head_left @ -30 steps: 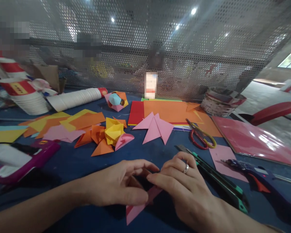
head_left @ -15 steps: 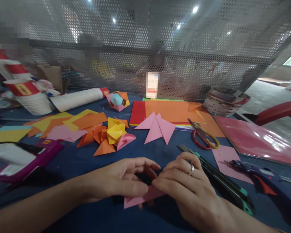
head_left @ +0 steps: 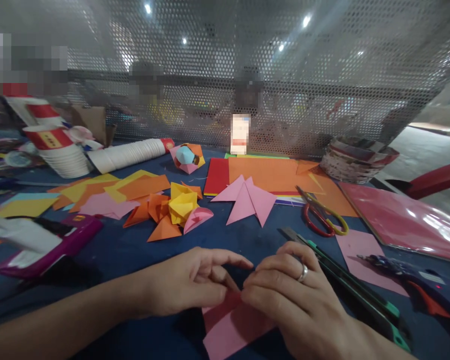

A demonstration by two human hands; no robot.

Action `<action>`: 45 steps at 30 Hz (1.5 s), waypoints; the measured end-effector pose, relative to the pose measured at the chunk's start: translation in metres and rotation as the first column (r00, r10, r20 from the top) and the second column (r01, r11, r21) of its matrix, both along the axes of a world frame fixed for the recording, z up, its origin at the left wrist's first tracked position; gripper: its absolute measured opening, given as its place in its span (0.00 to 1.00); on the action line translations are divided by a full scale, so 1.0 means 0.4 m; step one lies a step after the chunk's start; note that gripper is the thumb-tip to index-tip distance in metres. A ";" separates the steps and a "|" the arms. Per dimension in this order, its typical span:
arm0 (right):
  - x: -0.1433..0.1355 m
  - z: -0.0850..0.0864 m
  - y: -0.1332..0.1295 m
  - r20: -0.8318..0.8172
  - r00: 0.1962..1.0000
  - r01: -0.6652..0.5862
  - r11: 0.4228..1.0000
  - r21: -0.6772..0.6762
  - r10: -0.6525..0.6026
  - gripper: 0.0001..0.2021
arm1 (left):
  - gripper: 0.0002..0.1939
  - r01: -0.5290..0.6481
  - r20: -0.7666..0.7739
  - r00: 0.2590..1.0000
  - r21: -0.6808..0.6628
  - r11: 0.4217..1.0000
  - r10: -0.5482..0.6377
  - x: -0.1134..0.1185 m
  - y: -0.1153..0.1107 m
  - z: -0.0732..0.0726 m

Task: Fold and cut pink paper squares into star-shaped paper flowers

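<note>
Paper point(head_left: 243, 325), pink, folded, low ctr on blue tbl point(head_left: 153, 336), btwn L hand point(head_left: 193, 280) & R hand point(head_left: 296, 292). L: loosely curled, index stretched out, thumb at paper's far L edge; can't tell if gripping. R: fingers bent, closed over paper's R part. Box cutter point(head_left: 354, 289) just R; pink pointed folds point(head_left: 243, 200) beyond.

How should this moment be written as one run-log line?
left hand: thumb at pink paper | right hand: fingers over same paper | beside right hand: cutter | farther: scissors
</note>
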State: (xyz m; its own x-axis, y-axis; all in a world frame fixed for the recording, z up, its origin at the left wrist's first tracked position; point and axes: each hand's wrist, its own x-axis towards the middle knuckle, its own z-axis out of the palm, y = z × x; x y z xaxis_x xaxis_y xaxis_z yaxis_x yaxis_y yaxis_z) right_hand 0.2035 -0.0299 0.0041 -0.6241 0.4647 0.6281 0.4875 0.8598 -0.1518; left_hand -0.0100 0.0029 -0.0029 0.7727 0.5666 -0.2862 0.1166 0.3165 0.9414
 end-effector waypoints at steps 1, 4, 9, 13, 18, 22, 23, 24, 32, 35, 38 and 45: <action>0.000 0.002 -0.002 0.012 1.000 -0.010 1.000 0.003 0.010 0.16 | 0.24 -0.011 -0.023 1.000 0.020 1.000 0.012 0.004 -0.004 -0.001; 0.001 0.010 -0.008 0.058 0.998 -0.036 0.999 0.026 0.035 0.15 | 0.24 -0.034 -0.065 0.997 0.104 0.994 0.041 0.014 -0.019 -0.002; 0.000 0.016 -0.012 0.120 0.990 -0.082 0.996 0.045 0.076 0.13 | 0.20 -0.104 -0.101 0.987 0.213 0.972 0.128 0.017 -0.022 -0.002; -0.006 0.010 -0.010 0.142 0.984 -0.105 0.994 -0.042 0.110 0.11 | 0.22 -0.261 -0.133 0.942 0.285 0.922 0.308 0.006 0.003 -0.005; -0.010 0.001 -0.001 0.270 0.954 -0.133 0.991 -0.019 0.133 0.12 | 0.22 -0.335 -0.085 0.922 0.317 0.887 0.379 -0.001 0.016 -0.005; 0.005 -0.003 0.012 0.281 0.950 -0.127 0.991 -0.045 0.134 0.14 | 0.25 -0.323 -0.099 0.914 0.407 0.855 0.392 -0.006 0.005 -0.014; 0.010 -0.003 0.014 0.289 0.948 -0.121 0.990 -0.070 0.136 0.14 | 0.26 -0.310 -0.117 0.907 0.464 0.829 0.405 -0.007 0.001 -0.017; 0.015 -0.004 0.016 0.300 0.944 -0.114 0.989 -0.096 0.138 0.14 | 0.27 -0.284 -0.143 0.897 0.537 0.794 0.418 -0.008 -0.002 -0.020; 0.031 0.009 0.019 0.363 0.918 -0.095 0.977 -0.190 0.160 0.10 | 0.25 0.183 -0.217 0.812 0.976 0.116 0.542 -0.015 -0.042 -0.029; 0.036 0.015 0.023 0.364 0.910 -0.121 0.966 -0.229 0.200 0.11 | 0.25 0.236 -0.204 0.920 0.970 -0.058 0.334 -0.020 -0.061 -0.027; 0.044 0.022 0.028 0.327 0.916 -0.134 0.946 -0.296 0.232 0.09 | 0.20 0.340 -0.336 0.932 0.940 -0.010 0.132 -0.023 -0.074 -0.015; 0.052 0.036 0.042 0.177 0.952 -0.101 0.802 -0.589 0.250 0.03 | 0.12 0.438 -0.437 0.895 0.899 0.001 0.088 0.002 -0.071 0.015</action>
